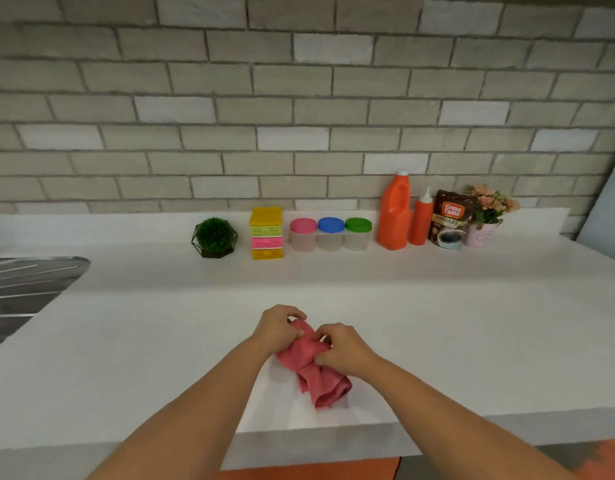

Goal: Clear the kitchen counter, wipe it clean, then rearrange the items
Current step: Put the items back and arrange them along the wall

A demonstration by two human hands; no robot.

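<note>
Two hands, left (276, 330) and right (346, 349), curled fingers pinching a bunched pink cloth (320, 382), lower centre on the white counter (472, 323); lidded jars (330, 233) already ranged upper centre, so likely only stowing the cloth remains.

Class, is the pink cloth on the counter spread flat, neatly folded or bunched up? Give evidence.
Bunched up. The pink cloth is crumpled into rolls, its upper end gripped by the left hand and right hand.
</note>
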